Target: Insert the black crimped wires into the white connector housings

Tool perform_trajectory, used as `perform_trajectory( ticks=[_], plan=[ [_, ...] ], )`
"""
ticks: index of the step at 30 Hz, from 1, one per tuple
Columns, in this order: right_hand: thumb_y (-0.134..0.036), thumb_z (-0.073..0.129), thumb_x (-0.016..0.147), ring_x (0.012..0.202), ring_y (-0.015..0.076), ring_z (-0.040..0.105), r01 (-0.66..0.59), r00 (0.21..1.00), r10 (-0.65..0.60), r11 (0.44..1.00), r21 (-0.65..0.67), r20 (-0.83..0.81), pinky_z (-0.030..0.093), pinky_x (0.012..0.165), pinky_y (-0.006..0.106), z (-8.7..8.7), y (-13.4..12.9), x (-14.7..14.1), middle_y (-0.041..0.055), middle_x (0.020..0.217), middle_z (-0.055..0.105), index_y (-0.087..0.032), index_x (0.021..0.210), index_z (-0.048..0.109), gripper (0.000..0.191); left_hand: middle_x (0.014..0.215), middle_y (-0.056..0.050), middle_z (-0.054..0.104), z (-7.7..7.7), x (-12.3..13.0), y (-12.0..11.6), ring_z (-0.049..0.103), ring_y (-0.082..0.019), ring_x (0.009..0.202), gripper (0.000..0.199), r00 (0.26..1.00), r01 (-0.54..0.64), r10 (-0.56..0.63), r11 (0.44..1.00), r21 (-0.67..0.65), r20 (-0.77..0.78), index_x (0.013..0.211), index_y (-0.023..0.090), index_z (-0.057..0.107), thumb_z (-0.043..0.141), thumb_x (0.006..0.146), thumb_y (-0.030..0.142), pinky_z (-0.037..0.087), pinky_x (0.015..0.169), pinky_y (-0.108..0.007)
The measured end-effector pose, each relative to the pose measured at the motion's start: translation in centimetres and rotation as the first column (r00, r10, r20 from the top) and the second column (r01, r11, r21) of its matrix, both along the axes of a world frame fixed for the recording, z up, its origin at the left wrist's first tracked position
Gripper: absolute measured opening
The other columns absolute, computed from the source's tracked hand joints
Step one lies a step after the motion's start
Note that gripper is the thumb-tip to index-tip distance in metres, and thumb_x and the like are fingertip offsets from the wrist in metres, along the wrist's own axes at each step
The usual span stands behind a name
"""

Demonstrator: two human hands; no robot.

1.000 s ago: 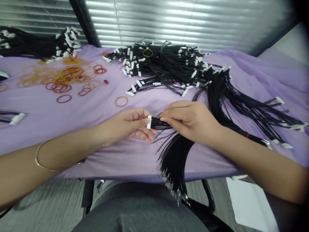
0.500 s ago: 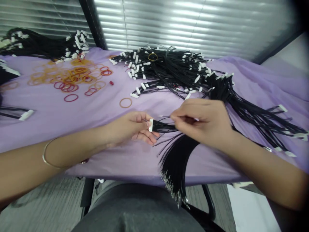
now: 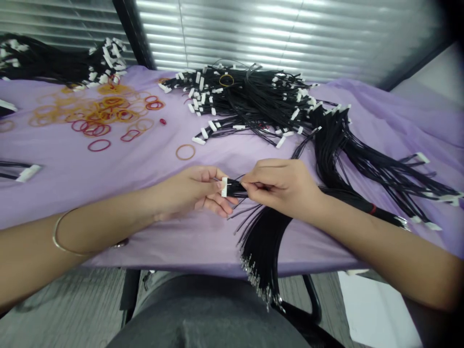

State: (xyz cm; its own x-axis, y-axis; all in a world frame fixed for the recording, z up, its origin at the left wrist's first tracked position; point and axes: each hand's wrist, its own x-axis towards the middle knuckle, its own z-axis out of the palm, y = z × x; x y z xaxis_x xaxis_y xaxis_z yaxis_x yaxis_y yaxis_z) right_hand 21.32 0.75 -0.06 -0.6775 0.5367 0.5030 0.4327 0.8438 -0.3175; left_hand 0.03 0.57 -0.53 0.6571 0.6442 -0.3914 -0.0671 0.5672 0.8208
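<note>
Between thumb and fingers, my left hand (image 3: 206, 191) holds a white connector (image 3: 224, 187) with black wires running out of its right side. My right hand (image 3: 281, 186) is closed in a pinch on a black wire (image 3: 237, 182) close behind the connector. Its palm faces down and hides part of the wires. Below my right hand, a thick bundle of loose black wires (image 3: 266, 237) curves over the table's front edge, its bare metal ends (image 3: 255, 280) hanging down.
Black cables with white connectors (image 3: 261, 101) are piled at the back, and another pile (image 3: 54, 63) lies back left. Orange and red rubber bands (image 3: 108, 111) are scattered at left. More cables (image 3: 380, 169) spread to the right on the purple cloth (image 3: 145, 246).
My right hand has moved left and slightly down, bringing its fingertips close to the connector. My left hand keeps hold of the connector in nearly the same place.
</note>
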Motion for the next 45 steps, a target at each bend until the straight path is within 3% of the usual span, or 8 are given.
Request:
perform_trajectory(
  ticks=[8, 23, 35, 39, 41, 43, 45],
  plan=[
    [-0.013, 0.056, 0.083, 0.058, 0.0076, 0.049, 0.079, 0.997, -0.081, 0.993, 0.091, 0.017, 0.037, 0.053, 0.019, -0.3, -0.1, -0.4, 0.0, 0.063, 0.055, -0.013, 0.071, 0.061, 0.014, 0.081, -0.005, 0.072, 0.1, 0.0, 0.1, 0.069, -0.014, 0.065, 0.008, 1.0, 0.014, -0.014, 1.0, 0.003, -0.004, 0.085, 0.012, 0.056, 0.062, 0.085, 0.017, 0.055, 0.063, -0.024],
    [-0.011, 0.059, 0.078, 0.057, 0.0065, 0.047, 0.128, 0.99, -0.127, 0.992, 0.005, -0.06, 0.035, 0.054, 0.019, -0.7, -0.6, -0.9, -0.0018, 0.061, 0.053, -0.012, 0.066, 0.06, 0.012, 0.075, -0.005, 0.071, 0.3, 0.2, 0.0, 0.068, -0.013, 0.062, 0.003, 0.999, -0.044, 0.044, 0.999, -0.029, -0.02, 0.084, 0.011, 0.057, 0.056, 0.086, 0.01, 0.054, 0.061, -0.024],
    [-0.014, 0.053, 0.086, 0.059, 0.0086, 0.048, 0.007, 1.0, -0.008, 0.999, 0.047, 0.007, 0.037, 0.054, 0.02, -1.4, 0.0, -0.8, 0.0001, 0.063, 0.053, -0.012, 0.074, 0.061, 0.015, 0.078, -0.007, 0.071, 0.1, 0.2, -0.3, 0.068, -0.013, 0.064, 0.006, 0.999, -0.015, 0.015, 1.0, 0.013, -0.036, 0.082, 0.011, 0.055, 0.057, 0.087, 0.013, 0.055, 0.064, -0.025],
    [-0.017, 0.053, 0.088, 0.066, 0.011, 0.053, 0.002, 1.0, -0.004, 0.997, 0.073, 0.017, 0.043, 0.061, 0.022, -0.7, -0.2, -0.2, 0.002, 0.069, 0.058, -0.014, 0.08, 0.062, 0.013, 0.079, -0.004, 0.071, 0.1, 0.1, -0.5, 0.068, -0.012, 0.066, 0.004, 1.0, -0.006, 0.006, 0.998, 0.061, 0.001, 0.086, 0.012, 0.054, 0.053, 0.09, 0.014, 0.055, 0.065, -0.023],
    [-0.024, 0.056, 0.087, 0.083, 0.0162, 0.057, 0.094, 0.995, -0.091, 0.991, 0.097, -0.035, 0.047, 0.075, 0.028, 0.4, -0.4, 0.2, 0.0087, 0.086, 0.062, -0.011, 0.094, 0.063, 0.016, 0.076, -0.003, 0.07, 0.2, 0.2, -0.7, 0.068, -0.012, 0.067, 0.008, 0.999, -0.04, 0.036, 0.989, 0.139, 0.029, 0.088, 0.013, 0.052, 0.058, 0.089, 0.018, 0.055, 0.066, -0.023],
    [-0.035, 0.06, 0.086, 0.101, 0.0221, 0.055, 0.16, 0.987, -0.16, 0.987, 0.0, -0.021, 0.047, 0.087, 0.036, 1.6, -0.4, 0.6, 0.0175, 0.109, 0.059, -0.005, 0.115, 0.056, 0.041, 0.074, -0.001, 0.069, 0.6, 0.4, -1.1, 0.068, -0.012, 0.07, 0.014, 0.995, -0.097, 0.09, 0.959, 0.266, 0.039, 0.088, 0.014, 0.052, 0.062, 0.087, 0.023, 0.055, 0.07, -0.023],
    [-0.041, 0.054, 0.09, 0.105, 0.0216, 0.056, 0.068, 0.99, -0.025, 0.948, -0.31, 0.14, 0.047, 0.088, 0.036, 3.0, -0.2, 1.2, 0.0168, 0.118, 0.058, -0.007, 0.124, 0.05, 0.048, 0.075, -0.001, 0.068, 1.2, 0.8, -1.6, 0.069, -0.013, 0.073, 0.016, 0.994, -0.108, 0.092, 0.936, 0.336, 0.062, 0.089, 0.013, 0.052, 0.064, 0.086, 0.025, 0.056, 0.073, -0.026]
  ],
)
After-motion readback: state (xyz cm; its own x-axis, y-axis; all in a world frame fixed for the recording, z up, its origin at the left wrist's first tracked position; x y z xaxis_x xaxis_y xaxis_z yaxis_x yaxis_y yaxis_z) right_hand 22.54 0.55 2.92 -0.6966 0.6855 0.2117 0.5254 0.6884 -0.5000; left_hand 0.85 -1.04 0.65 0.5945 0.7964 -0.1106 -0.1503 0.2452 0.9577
